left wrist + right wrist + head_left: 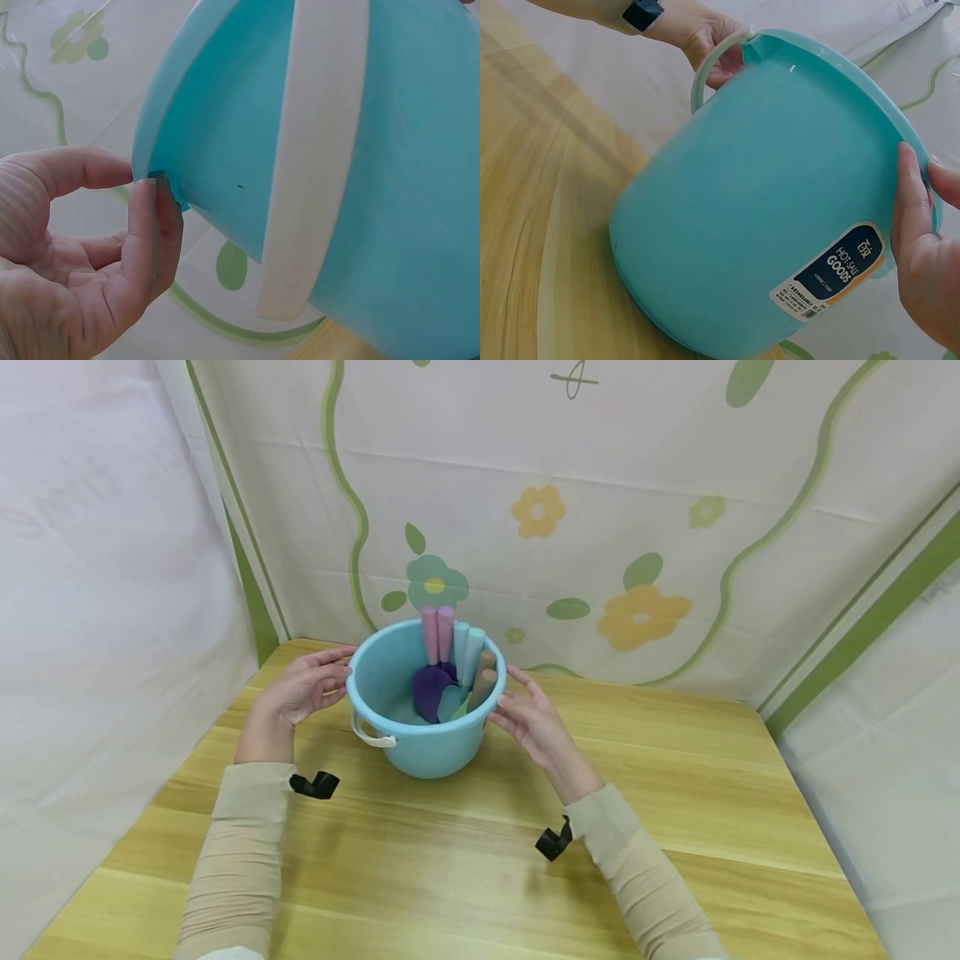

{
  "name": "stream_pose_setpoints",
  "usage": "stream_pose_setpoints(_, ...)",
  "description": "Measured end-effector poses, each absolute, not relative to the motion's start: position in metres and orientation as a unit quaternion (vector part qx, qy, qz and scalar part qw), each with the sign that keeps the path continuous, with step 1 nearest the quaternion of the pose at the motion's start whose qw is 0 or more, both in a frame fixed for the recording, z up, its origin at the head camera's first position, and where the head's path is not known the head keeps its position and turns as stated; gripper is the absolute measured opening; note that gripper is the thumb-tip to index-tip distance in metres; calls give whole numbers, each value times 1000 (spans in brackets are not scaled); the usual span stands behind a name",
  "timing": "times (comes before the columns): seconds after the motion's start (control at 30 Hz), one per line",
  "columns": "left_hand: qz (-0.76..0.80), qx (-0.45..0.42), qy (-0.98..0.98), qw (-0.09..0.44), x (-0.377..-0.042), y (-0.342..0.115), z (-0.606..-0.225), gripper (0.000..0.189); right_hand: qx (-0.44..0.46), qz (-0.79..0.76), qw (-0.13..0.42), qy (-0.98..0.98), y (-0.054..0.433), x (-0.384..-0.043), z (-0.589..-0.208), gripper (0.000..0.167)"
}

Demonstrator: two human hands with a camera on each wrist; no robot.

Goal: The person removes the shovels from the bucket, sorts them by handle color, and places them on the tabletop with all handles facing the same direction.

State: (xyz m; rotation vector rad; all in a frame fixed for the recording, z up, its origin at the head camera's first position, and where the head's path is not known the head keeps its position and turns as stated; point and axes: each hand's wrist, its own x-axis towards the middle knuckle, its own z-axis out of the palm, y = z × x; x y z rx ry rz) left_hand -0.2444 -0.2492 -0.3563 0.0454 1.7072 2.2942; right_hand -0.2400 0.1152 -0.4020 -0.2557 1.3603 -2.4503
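Observation:
A light blue bucket (435, 752) stands near the back of the wooden table, its white carrying handle (319, 150) hanging down on the left. My left hand (296, 689) pinches the rim from the left, thumb and fingers on either side of its lip. On the opposite side my right hand (534, 722) grips the rim, with fingers under the lip in the right wrist view. Inside, several small hand tools lean against the right wall: pink handles (430, 635) with dark purple scoop-like heads (431, 693), pale blue handles (473, 653) and brown handles (482, 688). Their lower ends are partly hidden.
The wooden table (420, 868) extends in front and to the right. White fabric (465, 485) printed with flowers and green lines hangs close behind the bucket and along both sides. A printed label (832, 274) sticks to the bucket's side. Black wrist mounts (318, 785) project from both sleeves.

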Motion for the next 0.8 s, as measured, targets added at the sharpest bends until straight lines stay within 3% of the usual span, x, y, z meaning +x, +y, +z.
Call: stream_pose_setpoints(0.8, 776, 24, 612, 153, -245, -243, -353, 31, -95, -859, 152, 480, 124, -239, -401, 65)
